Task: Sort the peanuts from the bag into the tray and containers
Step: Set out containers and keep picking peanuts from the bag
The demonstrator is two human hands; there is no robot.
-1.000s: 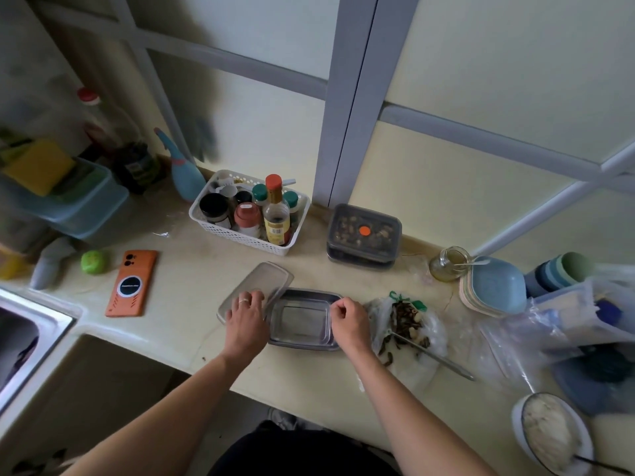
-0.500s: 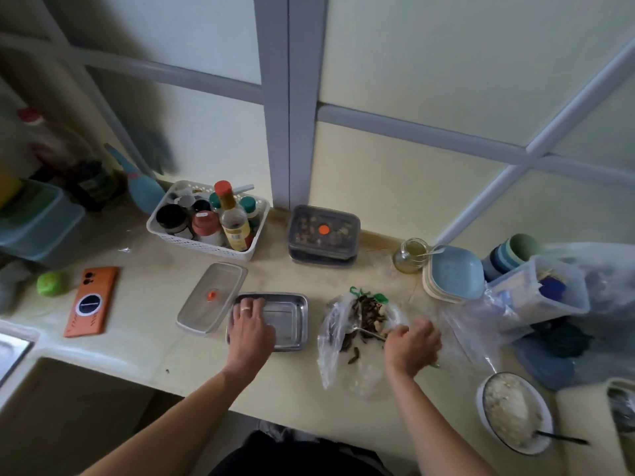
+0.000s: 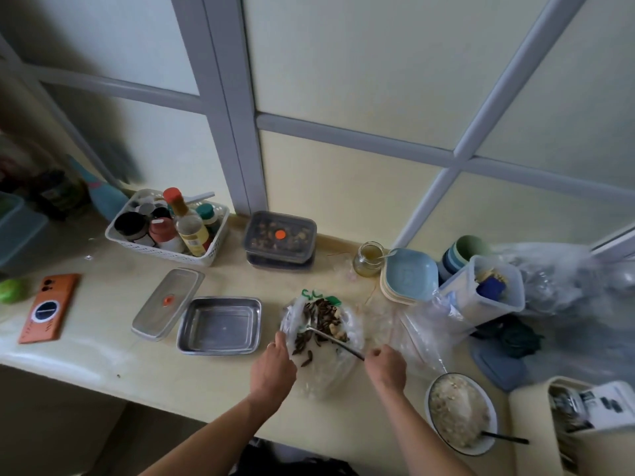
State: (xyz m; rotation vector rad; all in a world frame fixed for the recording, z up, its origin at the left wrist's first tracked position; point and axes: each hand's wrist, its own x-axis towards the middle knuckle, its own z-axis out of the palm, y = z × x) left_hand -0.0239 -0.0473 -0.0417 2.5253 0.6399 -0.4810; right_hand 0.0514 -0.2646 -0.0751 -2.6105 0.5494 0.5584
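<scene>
1. The tray (image 3: 220, 326) sits on the counter (image 3: 137, 369), with the lid (image 3: 168, 302) just left of it.
2. The bag (image 3: 323, 369) lies just right of the tray, and a spoon (image 3: 330, 336) rests in it.
3. The left hand (image 3: 273, 371) holds the bag's near left edge; the right hand (image 3: 386, 367) holds the spoon's handle at the near right.
4. Far behind the tray stand a basket (image 3: 165, 250) and, right of it, a box (image 3: 280, 240).
5. Right of the box come a jar (image 3: 369, 259) and stacked dishes (image 3: 409, 278).
6. The phone (image 3: 48, 307) lies far left.
7. A bowl (image 3: 460, 412), maybe holding rice, sits near right.
</scene>
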